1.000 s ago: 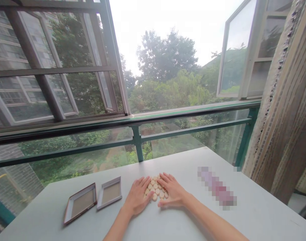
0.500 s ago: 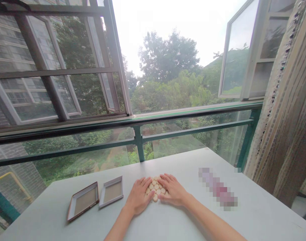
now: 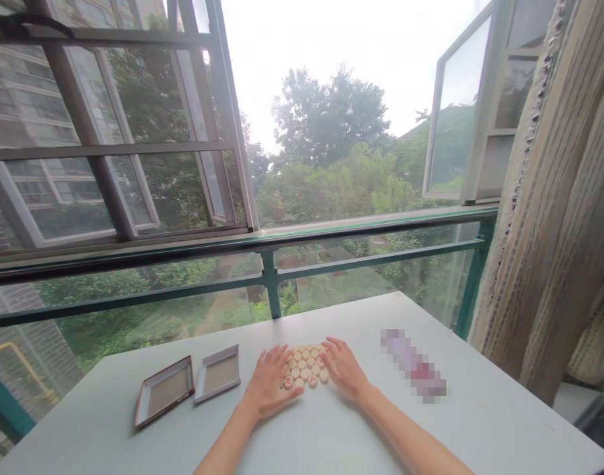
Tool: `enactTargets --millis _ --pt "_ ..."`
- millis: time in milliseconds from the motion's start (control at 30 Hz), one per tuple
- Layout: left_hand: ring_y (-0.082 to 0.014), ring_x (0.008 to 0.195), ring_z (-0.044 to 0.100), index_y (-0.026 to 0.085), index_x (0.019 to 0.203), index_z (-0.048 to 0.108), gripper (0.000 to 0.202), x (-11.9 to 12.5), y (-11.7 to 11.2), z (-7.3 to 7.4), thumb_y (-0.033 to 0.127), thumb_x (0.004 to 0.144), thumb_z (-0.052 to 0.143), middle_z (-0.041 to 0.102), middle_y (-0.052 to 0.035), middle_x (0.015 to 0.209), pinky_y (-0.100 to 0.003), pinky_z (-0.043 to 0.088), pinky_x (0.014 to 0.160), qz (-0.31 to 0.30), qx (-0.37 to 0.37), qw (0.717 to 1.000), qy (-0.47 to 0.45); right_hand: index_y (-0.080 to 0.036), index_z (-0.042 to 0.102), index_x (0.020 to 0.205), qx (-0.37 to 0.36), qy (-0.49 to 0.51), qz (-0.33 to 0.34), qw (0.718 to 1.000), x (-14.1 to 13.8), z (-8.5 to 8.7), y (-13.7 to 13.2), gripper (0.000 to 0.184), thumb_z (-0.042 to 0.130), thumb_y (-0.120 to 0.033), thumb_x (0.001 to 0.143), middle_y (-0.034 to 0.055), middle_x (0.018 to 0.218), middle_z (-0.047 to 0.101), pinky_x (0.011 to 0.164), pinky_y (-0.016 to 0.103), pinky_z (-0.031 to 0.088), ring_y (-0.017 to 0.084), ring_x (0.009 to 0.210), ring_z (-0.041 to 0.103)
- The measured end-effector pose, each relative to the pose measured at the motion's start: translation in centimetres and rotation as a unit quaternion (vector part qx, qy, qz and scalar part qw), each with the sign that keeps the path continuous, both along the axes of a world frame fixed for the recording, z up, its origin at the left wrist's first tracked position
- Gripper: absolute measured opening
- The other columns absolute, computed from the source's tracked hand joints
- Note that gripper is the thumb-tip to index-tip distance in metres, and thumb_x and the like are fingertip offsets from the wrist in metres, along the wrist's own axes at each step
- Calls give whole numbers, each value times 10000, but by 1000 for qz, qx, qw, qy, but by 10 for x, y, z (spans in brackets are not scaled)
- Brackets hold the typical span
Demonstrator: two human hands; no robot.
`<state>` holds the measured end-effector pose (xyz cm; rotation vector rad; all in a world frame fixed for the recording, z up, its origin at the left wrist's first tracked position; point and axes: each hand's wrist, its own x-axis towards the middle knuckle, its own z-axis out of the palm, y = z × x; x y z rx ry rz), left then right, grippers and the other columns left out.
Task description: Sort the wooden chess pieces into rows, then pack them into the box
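Several round, pale Chinese chess pieces lie packed together in one flat layer on the white table. A few at the near and right edges show red characters; the others look blank on top. My left hand is open at the left side of the cluster, fingers spread over its edge and thumb along the near side. On the right side, my right hand is open too, fingertips at the outer pieces. Parts of the cluster's edges are hidden under my fingers.
Left of my hands lie two shallow open box halves, a brown-edged one and a grey one. A blurred-out pinkish item lies on the right of the table. Beyond the table stands a green railing; a curtain hangs at right.
My hands have moved apart, and the cluster between them shows wider and flatter. Red characters now show on some pieces. The view has shifted slightly.
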<state>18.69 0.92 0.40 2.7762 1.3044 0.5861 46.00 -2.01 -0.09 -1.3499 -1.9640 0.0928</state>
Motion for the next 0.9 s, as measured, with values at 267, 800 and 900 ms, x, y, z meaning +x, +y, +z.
enactTargets --millis 267,800,900 --pt "-331 1396 397 219 1474 429 783 2 -2 -1 674 848 549 438 -120 1529 -513 289 1170 46 14 998 -33 -229 564 1266 -16 11 33 999 25 6 -38 423 603 -258 846 120 1367 526 1094 445 405 287 1281 489" --pt "-288 1043 604 276 965 678 168 38 -59 0 286 938 513 657 -58 1038 -480 492 913 86 79 986 -117 -239 645 1056 9 36 -45 998 16 -1 -24 220 621 -267 839 87 1094 622 941 403 481 271 1042 594" --pt "-278 972 608 265 914 672 156 33 -55 3 321 942 529 657 -52 953 -460 488 878 105 77 984 -121 -235 657 1044 4 34 -73 997 11 -2 -18 223 630 -295 831 90 1081 622 926 409 470 278 1028 591"
